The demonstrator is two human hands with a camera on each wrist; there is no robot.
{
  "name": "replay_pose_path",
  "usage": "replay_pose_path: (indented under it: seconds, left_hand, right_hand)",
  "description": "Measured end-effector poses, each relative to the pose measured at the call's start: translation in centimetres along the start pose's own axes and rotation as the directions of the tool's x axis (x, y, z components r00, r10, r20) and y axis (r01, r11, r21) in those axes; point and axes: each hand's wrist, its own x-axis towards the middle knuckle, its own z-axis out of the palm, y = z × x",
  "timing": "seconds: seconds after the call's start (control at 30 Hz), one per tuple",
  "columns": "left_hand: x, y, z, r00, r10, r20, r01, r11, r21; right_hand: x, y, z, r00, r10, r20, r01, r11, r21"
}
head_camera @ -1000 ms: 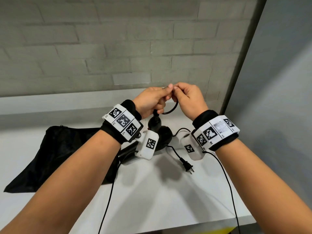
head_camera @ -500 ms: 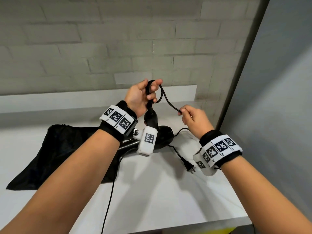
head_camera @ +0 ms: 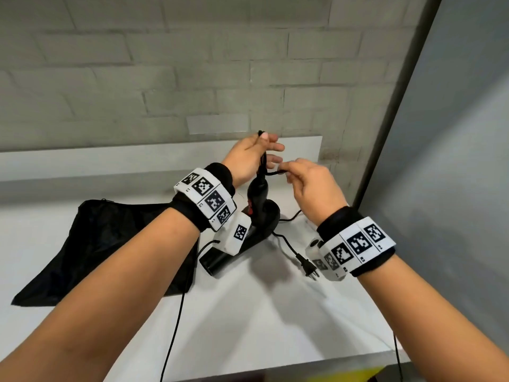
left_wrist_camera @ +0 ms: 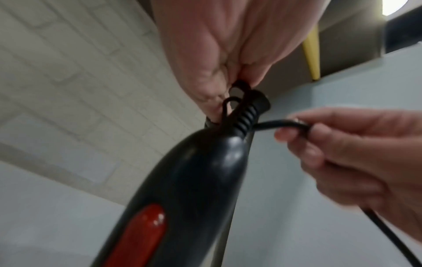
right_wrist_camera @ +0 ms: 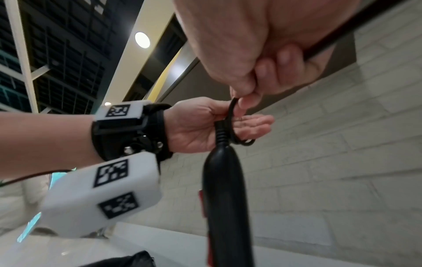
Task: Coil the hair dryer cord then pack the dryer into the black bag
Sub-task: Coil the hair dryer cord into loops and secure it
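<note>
The black hair dryer (head_camera: pixel 260 216) stands on the white table (head_camera: pixel 248 312) with its handle (left_wrist_camera: pixel 194 180) pointing up, red switch (left_wrist_camera: pixel 137 234) facing me. My left hand (head_camera: pixel 261 142) is raised above the handle and pinches small loops of the cord (left_wrist_camera: pixel 236 90) at the strain relief. My right hand (head_camera: pixel 283 172) is just to its right, and its thumb and fingers pinch a stretch of the cord (right_wrist_camera: pixel 231 106) close to the loops. The rest of the cord trails down to the plug (head_camera: pixel 308 267) on the table. The black bag (head_camera: pixel 104 244) lies flat to the left.
A grey brick wall (head_camera: pixel 192 78) with a low white ledge (head_camera: pixel 110 161) runs behind the table. A grey panel (head_camera: pixel 454 161) closes off the right side. The table's front edge (head_camera: pixel 275 368) is near me. Thin wrist-camera cables (head_camera: pixel 176 326) hang over it.
My right hand has come up and to the left from beside the dryer, bringing its stretch of cord to the left hand. The left hand stays raised with the loops.
</note>
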Motion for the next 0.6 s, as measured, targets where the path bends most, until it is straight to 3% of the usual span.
replay_pose_path:
  seconds: [0.17,0.3,0.43,0.6]
  left_hand:
    - [-1.1,0.7,1.3,0.995,0.027,0.094,-0.057,0.939,0.339]
    - [-1.6,1.1,2.2,0.981,-0.07,0.18,0.029,0.974,0.225]
    - [-1.5,0.9,1.6,0.956,-0.051,0.288,0.023,0.995,0.101]
    - [-1.3,0.8,0.9,0.936,-0.124,0.329,0.082,0.987,0.139]
  right_hand:
    - [1.6,-0.5,-1.0,0.988,-0.149,-0.047,0.149,0.989,-0.009]
    - [2.7,-0.3,-1.0,0.989,-0.097,-0.111,0.111,0.987,0.119]
    - [3.3,0.6,-1.5,0.997,0.057,0.055,-0.067,0.976,0.208]
    - [3.8,0.5,-1.2,0.987,0.062,0.146,-0.116,0.913,0.391]
